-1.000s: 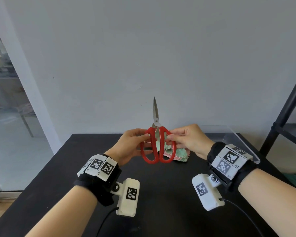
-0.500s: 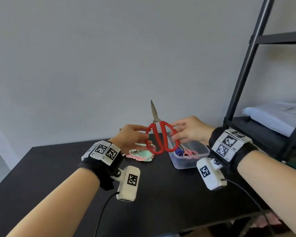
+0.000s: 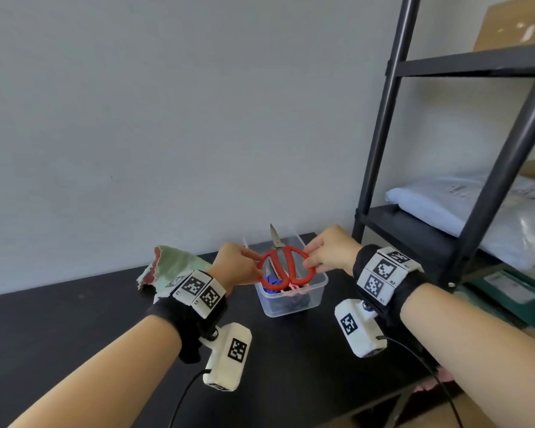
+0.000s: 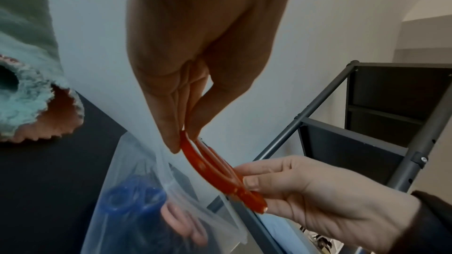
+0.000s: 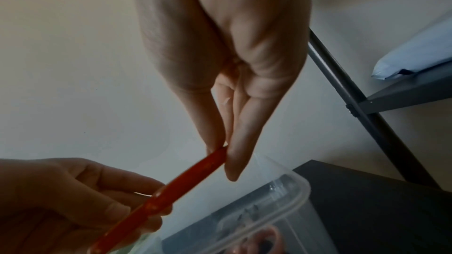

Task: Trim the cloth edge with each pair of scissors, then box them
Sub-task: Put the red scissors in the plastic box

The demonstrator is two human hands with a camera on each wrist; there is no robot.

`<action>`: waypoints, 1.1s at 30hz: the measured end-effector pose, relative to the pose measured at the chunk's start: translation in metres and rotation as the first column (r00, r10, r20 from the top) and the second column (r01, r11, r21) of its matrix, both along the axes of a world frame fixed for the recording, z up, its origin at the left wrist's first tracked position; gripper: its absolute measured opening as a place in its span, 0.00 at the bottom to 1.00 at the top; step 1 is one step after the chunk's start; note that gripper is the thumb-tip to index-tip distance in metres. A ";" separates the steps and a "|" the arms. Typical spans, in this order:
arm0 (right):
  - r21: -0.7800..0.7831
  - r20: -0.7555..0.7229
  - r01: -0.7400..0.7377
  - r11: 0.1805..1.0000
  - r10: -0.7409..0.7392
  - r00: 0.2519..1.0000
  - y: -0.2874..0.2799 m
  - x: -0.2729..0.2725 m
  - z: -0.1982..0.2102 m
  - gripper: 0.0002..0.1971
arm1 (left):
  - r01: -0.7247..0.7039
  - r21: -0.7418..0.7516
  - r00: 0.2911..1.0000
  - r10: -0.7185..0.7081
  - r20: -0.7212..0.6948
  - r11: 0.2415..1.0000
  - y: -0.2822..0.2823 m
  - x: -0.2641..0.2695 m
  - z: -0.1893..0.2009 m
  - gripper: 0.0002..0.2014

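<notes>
Red-handled scissors (image 3: 286,267) hang blades-up just above a clear plastic box (image 3: 294,299). My left hand (image 3: 241,267) pinches the left handle loop, and my right hand (image 3: 325,254) pinches the right loop. The left wrist view shows thumb and finger of my left hand (image 4: 181,138) pressed on the red handles (image 4: 215,171). In the right wrist view my right hand (image 5: 222,152) nips the handle edge (image 5: 195,173). Blue (image 4: 132,200) and pink scissor handles lie inside the box (image 4: 146,161). The green and pink cloth (image 3: 170,264) lies crumpled to the left of the box.
The black table (image 3: 74,329) runs to the wall behind. A black metal shelf rack (image 3: 380,168) stands right of the box, holding a pale plastic-wrapped package (image 3: 464,205). Cables trail from both wrist cameras over the table's near edge.
The scissors, held by both hands, have moved right from over the cloth to above the clear box and lower. The head view has swung right, bringing in the shelf rack.
</notes>
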State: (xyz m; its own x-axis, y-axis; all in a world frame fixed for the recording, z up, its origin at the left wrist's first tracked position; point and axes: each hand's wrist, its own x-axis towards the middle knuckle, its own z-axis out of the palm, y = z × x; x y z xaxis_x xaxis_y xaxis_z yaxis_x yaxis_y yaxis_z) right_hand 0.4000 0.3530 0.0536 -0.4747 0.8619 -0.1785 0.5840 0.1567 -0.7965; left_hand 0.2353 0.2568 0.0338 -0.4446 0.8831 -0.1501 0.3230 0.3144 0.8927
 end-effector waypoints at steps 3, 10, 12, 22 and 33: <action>0.019 0.036 0.005 1.000 -0.005 0.999 0.006 -0.003 -0.009 0.15 | 0.012 -0.014 0.998 -0.013 -0.055 1.000 0.004 0.003 -0.004 0.17; 0.078 0.117 -0.009 0.997 0.000 0.993 0.018 -0.008 -0.019 0.10 | 0.149 -0.037 0.976 -0.153 -0.153 0.988 0.011 0.002 -0.001 0.13; 0.103 0.152 -0.023 0.994 0.007 0.988 0.020 -0.009 -0.021 0.09 | 0.250 -0.056 0.945 -0.256 -0.205 0.967 0.011 0.004 0.000 0.10; 0.070 0.217 -0.108 0.992 0.090 0.972 0.016 -0.012 -0.022 0.10 | 0.465 -0.232 0.650 -0.508 -0.565 0.854 0.015 0.012 -0.005 0.15; 0.007 0.364 -0.264 0.964 0.244 0.899 0.001 -0.010 -0.010 0.19 | 0.498 -0.355 0.500 -0.596 -0.628 0.791 0.012 0.014 -0.007 0.15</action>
State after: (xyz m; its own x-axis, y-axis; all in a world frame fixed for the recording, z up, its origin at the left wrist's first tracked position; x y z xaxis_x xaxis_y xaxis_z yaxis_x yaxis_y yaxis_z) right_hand 0.3902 0.3544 0.0436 -0.5920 0.7337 -0.3334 0.7621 0.3750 -0.5278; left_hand 0.2494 0.2689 0.0273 0.1112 0.9842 -0.1377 0.9506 -0.0649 0.3035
